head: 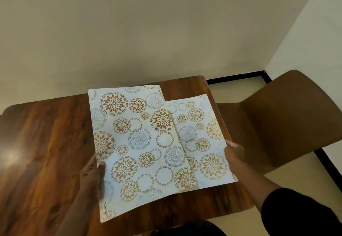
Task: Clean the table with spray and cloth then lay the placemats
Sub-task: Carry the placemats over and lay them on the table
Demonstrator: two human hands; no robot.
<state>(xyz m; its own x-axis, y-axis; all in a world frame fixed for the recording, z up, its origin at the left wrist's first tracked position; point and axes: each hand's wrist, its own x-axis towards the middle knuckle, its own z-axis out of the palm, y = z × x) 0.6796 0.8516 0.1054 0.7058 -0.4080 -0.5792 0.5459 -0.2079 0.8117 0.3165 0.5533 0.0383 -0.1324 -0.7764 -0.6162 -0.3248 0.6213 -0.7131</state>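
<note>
The left hand (92,174) is gripping the left edge of the upper placemat (137,143), thumb lying on the patterned top and fingers tucked beneath. The right hand (234,152) is holding the right edge of the lower placemat (201,143), fingers curled around the edge. The upper mat is overlapping the lower one along a slanting seam, and its near edge is curling up off the wooden table (46,143). More mat edges are peeking out at the far corner of the upper mat, so a stack seems to be lying there; how many, I cannot tell. The lower mat's right edge is reaching close to the table's right rim. Bare wood is stretching wide to the left of the mats. A brown chair (288,117) is standing just beside the table's right side, against a pale wall (148,22).
</note>
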